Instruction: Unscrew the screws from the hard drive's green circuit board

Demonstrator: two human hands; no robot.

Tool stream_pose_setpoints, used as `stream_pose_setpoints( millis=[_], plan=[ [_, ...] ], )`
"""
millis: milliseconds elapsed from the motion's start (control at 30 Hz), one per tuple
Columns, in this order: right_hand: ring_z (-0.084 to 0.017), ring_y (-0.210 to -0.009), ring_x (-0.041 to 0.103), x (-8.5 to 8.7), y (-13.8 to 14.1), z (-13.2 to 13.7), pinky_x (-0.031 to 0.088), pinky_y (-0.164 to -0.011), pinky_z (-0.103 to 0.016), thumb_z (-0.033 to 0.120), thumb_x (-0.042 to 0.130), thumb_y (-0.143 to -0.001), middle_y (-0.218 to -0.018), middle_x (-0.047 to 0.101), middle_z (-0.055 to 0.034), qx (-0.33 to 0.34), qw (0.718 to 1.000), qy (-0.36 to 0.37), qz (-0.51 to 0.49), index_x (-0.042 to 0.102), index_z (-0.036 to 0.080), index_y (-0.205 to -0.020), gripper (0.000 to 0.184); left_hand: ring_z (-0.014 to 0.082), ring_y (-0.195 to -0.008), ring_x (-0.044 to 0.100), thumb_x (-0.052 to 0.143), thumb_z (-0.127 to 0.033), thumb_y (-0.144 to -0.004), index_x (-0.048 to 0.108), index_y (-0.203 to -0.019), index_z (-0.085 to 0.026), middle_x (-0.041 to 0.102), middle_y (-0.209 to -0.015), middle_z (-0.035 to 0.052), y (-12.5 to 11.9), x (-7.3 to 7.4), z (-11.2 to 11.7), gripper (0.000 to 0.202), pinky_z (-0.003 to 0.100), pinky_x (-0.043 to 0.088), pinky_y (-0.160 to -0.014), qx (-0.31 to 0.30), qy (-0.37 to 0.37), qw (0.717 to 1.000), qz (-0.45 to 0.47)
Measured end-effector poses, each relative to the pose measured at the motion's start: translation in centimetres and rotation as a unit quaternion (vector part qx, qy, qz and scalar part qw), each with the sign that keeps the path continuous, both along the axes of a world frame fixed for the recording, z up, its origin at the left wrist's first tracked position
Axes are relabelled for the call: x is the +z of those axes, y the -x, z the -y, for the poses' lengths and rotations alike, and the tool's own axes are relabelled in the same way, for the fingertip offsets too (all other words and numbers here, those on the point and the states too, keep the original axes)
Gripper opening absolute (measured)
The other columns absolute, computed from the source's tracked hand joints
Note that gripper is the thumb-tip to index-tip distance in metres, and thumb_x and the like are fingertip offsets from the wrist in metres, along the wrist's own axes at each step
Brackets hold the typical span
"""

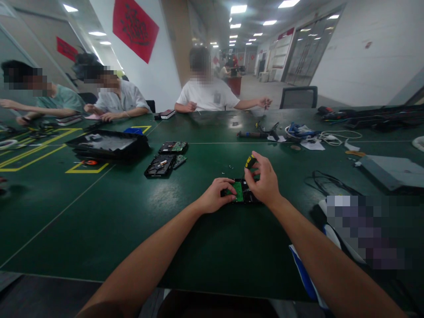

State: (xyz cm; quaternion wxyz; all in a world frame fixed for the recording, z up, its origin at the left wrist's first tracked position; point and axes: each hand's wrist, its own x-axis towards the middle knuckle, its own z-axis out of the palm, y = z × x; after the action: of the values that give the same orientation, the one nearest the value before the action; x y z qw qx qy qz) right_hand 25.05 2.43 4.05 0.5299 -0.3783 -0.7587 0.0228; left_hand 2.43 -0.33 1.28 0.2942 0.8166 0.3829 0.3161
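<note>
A black hard drive with a green circuit board lies flat on the table in front of me. My left hand grips its left end, with fingers curled over the board and the thumb at the near edge. Between the fingertips of my right hand is a screwdriver with a yellow and black handle, held upright over the drive. Its tip is hidden behind the hand, so I cannot tell whether it touches a screw. Several tiny screws are scattered just beyond the drive.
Two more opened drives lie to the left, near a black tray. Cables and a grey metal box occupy the right. Across the table sits a person in white; two others work at the far left.
</note>
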Motion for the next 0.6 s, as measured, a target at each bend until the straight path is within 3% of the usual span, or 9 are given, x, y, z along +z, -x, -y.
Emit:
stream_pose_setpoints(
  millis=[167, 600],
  plan=[
    [-0.021, -0.088, 0.066, 0.09, -0.06, -0.01, 0.065, -0.058, -0.033, 0.026, 0.065, -0.092, -0.129, 0.055, -0.0114, -0.005, 1.0, -0.008, 0.003, 0.042, 0.03, -0.147, 0.06, 0.0269, -0.136, 0.05, 0.078, -0.022, -0.087, 0.074, -0.101, -0.024, 0.06, -0.138, 0.0075, -0.07, -0.04, -0.04, 0.014, 0.052, 0.035, -0.118, 0.003, -0.003, 1.0, 0.001],
    [-0.022, -0.095, 0.066, -0.13, 0.12, 0.09, 0.067, -0.065, -0.035, 0.021, 0.062, -0.092, -0.136, 0.051, -0.0132, 0.017, 1.0, -0.008, -0.012, 0.038, 0.029, -0.151, 0.064, 0.0252, -0.133, 0.053, 0.08, -0.021, -0.085, 0.074, -0.102, -0.024, 0.061, -0.137, 0.0067, 0.06, -0.52, -0.37, 0.018, 0.05, 0.036, -0.117, 0.009, 0.005, 1.0, 0.02]
  ],
)
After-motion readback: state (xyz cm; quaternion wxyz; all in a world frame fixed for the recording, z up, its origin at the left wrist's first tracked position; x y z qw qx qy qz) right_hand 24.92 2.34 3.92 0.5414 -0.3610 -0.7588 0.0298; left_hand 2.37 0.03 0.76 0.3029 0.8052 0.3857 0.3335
